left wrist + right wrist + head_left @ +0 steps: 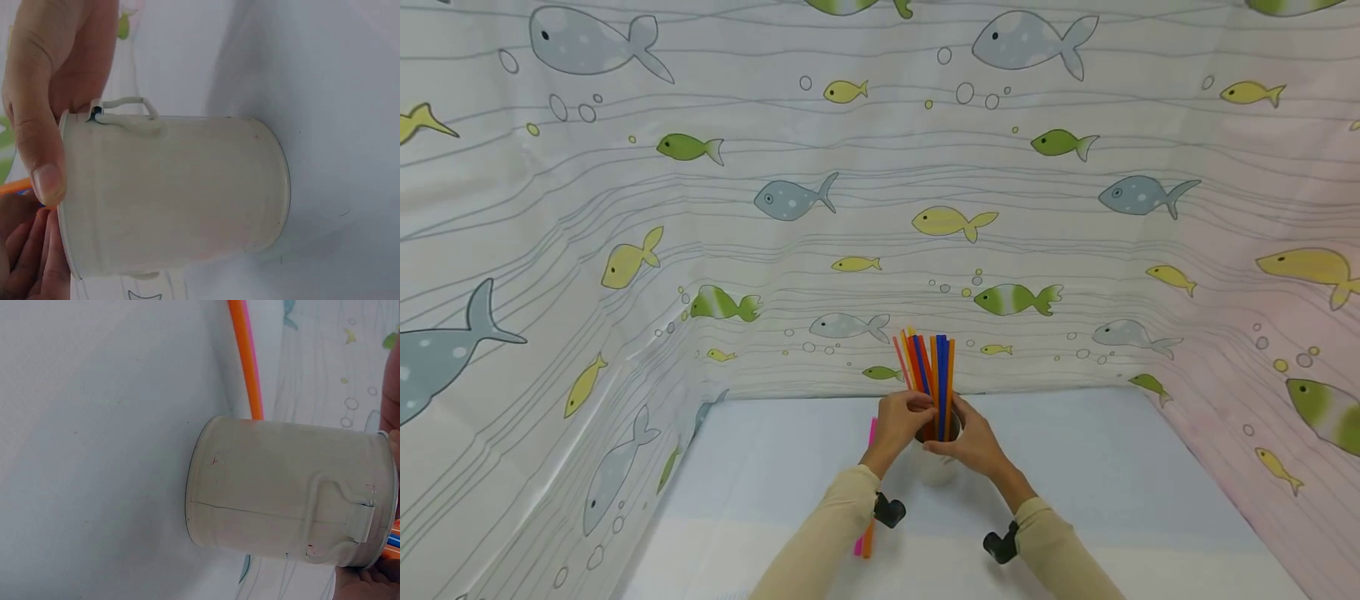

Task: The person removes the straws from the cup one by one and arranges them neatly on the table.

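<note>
Three walls of fish-printed sheeting, its pattern also showing bubbles and wavy lines, rose around a white table. There, the right hand clasped an upright cream can by its rim; the left hand bent its fingers at the straws inside, whether pinching any I couldn't tell. Two loose straws, orange and pink, lay left of the can.

A pale, plain surface carries everything, whiter along its near part. Directly on it a cream metal pail with bent side handles stands upright on its base. To the person's left of the pail, a pink stick and an orange stick lie close alongside each other.
</note>
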Demonstrator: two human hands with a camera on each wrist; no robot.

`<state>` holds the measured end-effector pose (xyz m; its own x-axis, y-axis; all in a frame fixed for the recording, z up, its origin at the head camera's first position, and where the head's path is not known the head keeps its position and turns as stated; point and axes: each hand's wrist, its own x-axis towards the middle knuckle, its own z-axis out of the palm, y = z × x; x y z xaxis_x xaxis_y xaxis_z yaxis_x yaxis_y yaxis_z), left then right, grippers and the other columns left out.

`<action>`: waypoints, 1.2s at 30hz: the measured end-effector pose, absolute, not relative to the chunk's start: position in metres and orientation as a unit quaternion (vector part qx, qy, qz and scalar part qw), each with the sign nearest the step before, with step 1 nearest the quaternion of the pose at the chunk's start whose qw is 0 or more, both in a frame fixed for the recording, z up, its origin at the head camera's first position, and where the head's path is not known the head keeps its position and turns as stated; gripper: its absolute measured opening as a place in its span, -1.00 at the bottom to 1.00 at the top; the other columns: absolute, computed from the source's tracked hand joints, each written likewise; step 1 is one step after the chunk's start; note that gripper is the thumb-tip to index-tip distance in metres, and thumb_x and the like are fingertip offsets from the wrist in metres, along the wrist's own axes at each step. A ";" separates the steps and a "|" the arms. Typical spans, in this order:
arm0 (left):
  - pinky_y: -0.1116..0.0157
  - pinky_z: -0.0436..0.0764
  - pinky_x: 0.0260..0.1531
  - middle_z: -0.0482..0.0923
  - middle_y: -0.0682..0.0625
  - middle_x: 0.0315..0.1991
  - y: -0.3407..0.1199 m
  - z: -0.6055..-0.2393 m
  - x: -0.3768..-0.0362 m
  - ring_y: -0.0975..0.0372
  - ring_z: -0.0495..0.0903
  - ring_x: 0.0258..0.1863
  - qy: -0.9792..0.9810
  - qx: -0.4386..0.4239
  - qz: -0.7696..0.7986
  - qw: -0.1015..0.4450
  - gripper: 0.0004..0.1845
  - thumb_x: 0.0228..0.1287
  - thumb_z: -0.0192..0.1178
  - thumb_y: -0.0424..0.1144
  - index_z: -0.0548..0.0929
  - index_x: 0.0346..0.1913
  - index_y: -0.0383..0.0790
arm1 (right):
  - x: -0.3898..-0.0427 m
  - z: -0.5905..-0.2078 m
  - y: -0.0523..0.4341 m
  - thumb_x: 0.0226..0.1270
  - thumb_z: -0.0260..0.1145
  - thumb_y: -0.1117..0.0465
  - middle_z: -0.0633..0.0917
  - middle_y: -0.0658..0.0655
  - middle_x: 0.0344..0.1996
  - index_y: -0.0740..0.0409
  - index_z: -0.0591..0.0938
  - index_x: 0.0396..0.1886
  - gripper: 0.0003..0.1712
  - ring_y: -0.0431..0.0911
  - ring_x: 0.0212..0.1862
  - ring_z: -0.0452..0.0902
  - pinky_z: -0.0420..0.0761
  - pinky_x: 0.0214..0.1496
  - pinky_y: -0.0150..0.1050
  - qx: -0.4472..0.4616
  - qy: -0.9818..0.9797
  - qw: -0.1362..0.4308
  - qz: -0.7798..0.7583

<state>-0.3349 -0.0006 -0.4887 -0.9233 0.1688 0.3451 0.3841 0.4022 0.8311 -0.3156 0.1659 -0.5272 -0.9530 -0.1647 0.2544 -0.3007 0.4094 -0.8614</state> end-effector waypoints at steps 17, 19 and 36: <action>0.44 0.65 -0.42 0.73 0.01 -0.36 0.015 -0.494 -0.334 0.33 0.67 -0.42 -0.837 -0.137 -0.516 0.121 -0.75 0.08 0.47 -0.24 0.75 -0.21 -0.31 | -0.315 -0.524 0.166 -0.18 0.67 -0.06 0.58 -0.01 0.14 -0.06 0.39 0.36 0.03 -0.06 0.03 0.54 0.52 0.17 0.01 0.140 -0.837 0.064 0.525; 0.45 0.65 -0.41 0.73 0.00 -0.35 0.016 -0.496 -0.334 0.33 0.67 -0.42 -0.839 -0.133 -0.513 0.121 -0.74 0.07 0.48 -0.23 0.75 -0.21 -0.30 | -0.315 -0.525 0.167 -0.18 0.66 -0.09 0.60 -0.01 0.09 -0.07 0.42 0.31 -0.01 -0.03 -0.01 0.54 0.54 0.12 -0.03 0.141 -0.837 0.062 0.524; 0.44 0.65 -0.41 0.70 0.05 -0.43 0.018 -0.500 -0.333 0.35 0.65 -0.45 -0.836 -0.124 -0.522 0.119 -0.84 0.08 0.44 -0.33 0.76 -0.25 -0.28 | -0.314 -0.527 0.166 -0.17 0.67 -0.03 0.59 0.02 0.11 -0.01 0.46 0.25 -0.07 -0.05 0.08 0.52 0.49 0.21 0.04 0.141 -0.834 0.069 0.530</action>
